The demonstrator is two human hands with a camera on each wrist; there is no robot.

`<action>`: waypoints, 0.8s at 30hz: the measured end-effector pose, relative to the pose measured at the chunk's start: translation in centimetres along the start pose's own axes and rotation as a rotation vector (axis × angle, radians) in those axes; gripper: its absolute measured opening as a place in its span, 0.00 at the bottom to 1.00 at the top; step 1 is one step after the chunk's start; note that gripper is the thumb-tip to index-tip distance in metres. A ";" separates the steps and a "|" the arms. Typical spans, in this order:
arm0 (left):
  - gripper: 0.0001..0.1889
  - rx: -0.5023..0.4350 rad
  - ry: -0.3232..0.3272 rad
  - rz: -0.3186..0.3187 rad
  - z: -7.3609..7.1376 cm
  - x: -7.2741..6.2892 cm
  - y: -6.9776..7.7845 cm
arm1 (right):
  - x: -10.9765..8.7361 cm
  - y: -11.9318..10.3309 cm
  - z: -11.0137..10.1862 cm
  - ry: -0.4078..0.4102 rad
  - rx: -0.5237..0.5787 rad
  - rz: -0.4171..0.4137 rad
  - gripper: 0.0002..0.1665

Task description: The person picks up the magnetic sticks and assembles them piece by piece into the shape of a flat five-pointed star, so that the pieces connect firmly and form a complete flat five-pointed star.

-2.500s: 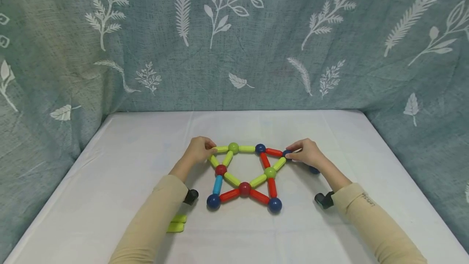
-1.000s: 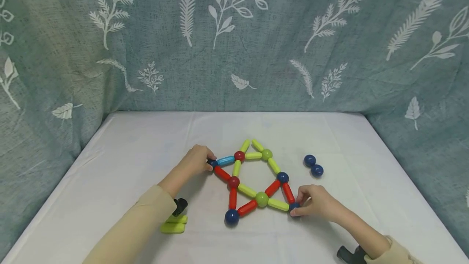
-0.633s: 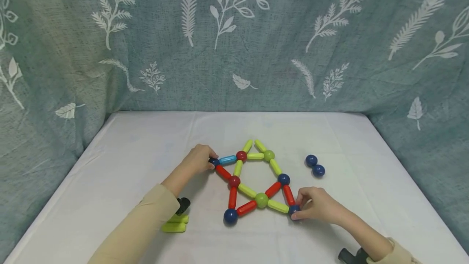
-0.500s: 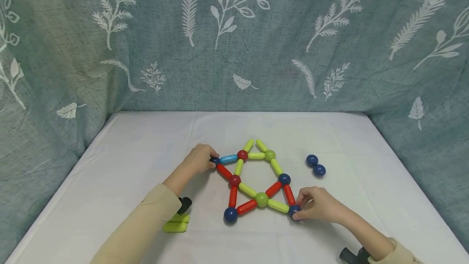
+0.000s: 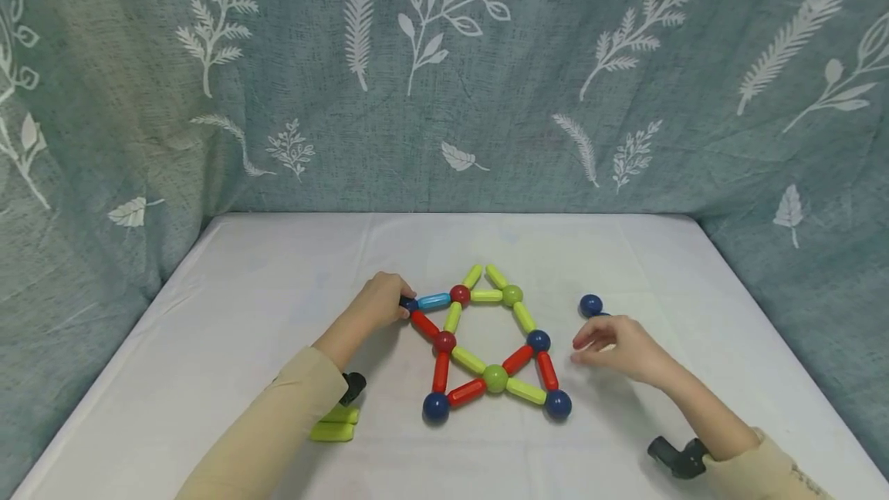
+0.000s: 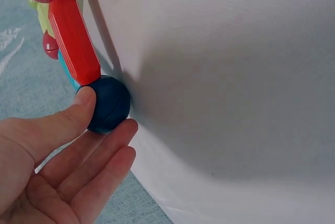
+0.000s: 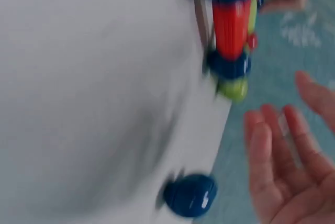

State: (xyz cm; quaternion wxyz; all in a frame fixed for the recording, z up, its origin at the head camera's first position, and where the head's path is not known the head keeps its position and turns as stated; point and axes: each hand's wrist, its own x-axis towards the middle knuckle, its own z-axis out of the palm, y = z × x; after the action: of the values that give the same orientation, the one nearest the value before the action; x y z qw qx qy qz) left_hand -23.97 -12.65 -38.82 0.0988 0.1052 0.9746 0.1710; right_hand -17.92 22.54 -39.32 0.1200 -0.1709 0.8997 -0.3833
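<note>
A flat frame of magnetic rods and balls lies mid-table: red, lime and blue rods join a red ball (image 5: 444, 342), a green ball (image 5: 495, 378) and several others. At its left corner my left hand (image 5: 378, 302) pinches a navy ball (image 6: 111, 104) between thumb and fingers, with a red rod (image 6: 76, 38) and a light-blue rod (image 5: 434, 301) attached. My right hand (image 5: 625, 347) is in the air right of the frame, fingers relaxed, holding nothing. It partly covers one of two loose navy balls; the other navy ball (image 5: 591, 305) shows fully.
Lime rods (image 5: 332, 431) lie near my left forearm, partly hidden by the wrist camera. Two lime rods, one of them a lime rod (image 5: 496, 276), stick out at the frame's far end with their tips apart. A patterned curtain (image 5: 444, 83) hangs behind the white table (image 5: 243, 268).
The frame has been turned since the earliest view. My right hand has let go of the navy ball at the lower right corner and moved up toward the loose balls. My left hand keeps its hold.
</note>
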 end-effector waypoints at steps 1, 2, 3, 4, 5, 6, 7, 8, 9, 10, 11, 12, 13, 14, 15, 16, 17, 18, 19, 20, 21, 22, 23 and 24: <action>0.16 -0.001 0.000 -0.003 0.0 0.0 0.0 | 0.4 0.3 -0.5 0.024 0.026 -0.005 0.14; 0.16 -0.003 0.001 -0.006 0.0 0.0 -0.1 | 0.7 0.7 -1.1 0.046 0.048 -0.016 0.15; 0.16 -0.006 0.002 -0.008 0.0 0.0 -0.1 | 1.1 1.1 -1.6 0.066 0.067 -0.023 0.15; 0.16 -0.010 0.002 -0.009 0.0 0.0 -0.1 | 1.5 1.5 -2.0 0.087 0.081 -0.026 0.16; 0.16 -0.012 0.004 -0.007 0.0 0.0 -0.1 | 1.9 1.8 -2.5 0.111 0.090 -0.028 0.17; 0.16 -0.013 0.005 -0.005 0.0 0.0 -0.2 | 2.2 2.1 -2.9 0.133 0.092 -0.027 0.18; 0.16 -0.013 0.007 -0.003 0.1 0.0 -0.2 | 2.6 2.4 -3.2 0.151 0.092 -0.021 0.19; 0.16 -0.012 0.008 -0.001 0.1 0.0 -0.2 | 2.9 2.7 -3.6 0.162 0.081 -0.014 0.21; 0.16 -0.013 0.008 -0.001 0.1 0.1 -0.2 | 3.2 3.0 -3.8 0.165 0.078 -0.002 0.22; 0.16 -0.012 0.009 0.000 0.1 0.1 -0.2 | 3.5 3.2 -4.1 0.160 0.076 0.011 0.24; 0.16 -0.011 0.010 -0.001 0.2 0.1 -0.2 | 3.7 3.5 -4.2 0.147 0.080 0.024 0.26; 0.16 -0.011 0.009 -0.004 0.2 0.1 -0.2 | 4.0 3.8 -4.4 0.128 0.091 0.040 0.27; 0.16 -0.011 0.009 -0.008 0.2 0.1 -0.2 | 4.2 4.1 -4.5 0.107 0.105 0.053 0.29; 0.16 -0.010 0.008 -0.010 0.1 0.1 -0.2 | 4.5 4.5 -4.6 0.083 0.121 0.070 0.31; 0.16 -0.011 0.006 -0.013 0.1 0.1 -0.1 | 4.7 4.8 -4.6 0.062 0.142 0.086 0.32; 0.16 -0.010 0.006 -0.014 0.1 0.0 -0.1 | 4.8 5.2 -4.7 0.040 0.164 0.098 0.32; 0.16 -0.010 0.005 -0.016 0.1 0.0 0.0 | 5.0 5.5 -4.7 0.019 0.189 0.112 0.33; 0.16 -0.010 0.003 -0.018 0.0 0.0 0.0 | 5.1 5.8 -4.8 -0.001 0.207 0.122 0.33; 0.16 -0.010 0.002 -0.020 0.0 0.0 0.1 | 5.2 6.0 -4.8 -0.019 0.220 0.127 0.33; 0.16 -0.010 0.001 -0.021 0.0 0.0 0.1 | 5.3 6.3 -4.8 -0.037 0.229 0.128 0.33; 0.16 -0.011 0.000 -0.024 0.0 -0.1 0.1 | 5.4 6.4 -4.8 -0.050 0.236 0.128 0.33; 0.16 -0.012 0.000 -0.026 0.0 0.0 0.2 | 5.5 6.6 -4.8 -0.061 0.239 0.128 0.33; 0.16 -0.013 -0.001 -0.029 0.0 0.0 0.2 | 5.6 6.7 -4.8 -0.068 0.237 0.131 0.32; 0.16 -0.011 -0.002 -0.028 0.0 0.0 0.2 | 5.7 6.8 -4.8 -0.076 0.228 0.128 0.32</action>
State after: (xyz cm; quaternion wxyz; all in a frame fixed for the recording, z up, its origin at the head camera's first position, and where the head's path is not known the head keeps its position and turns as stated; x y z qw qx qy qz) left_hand -23.91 -12.51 -38.74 0.1027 0.0909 0.9750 0.1748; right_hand -26.22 27.77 -41.50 0.1968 -0.1128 0.8542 -0.4679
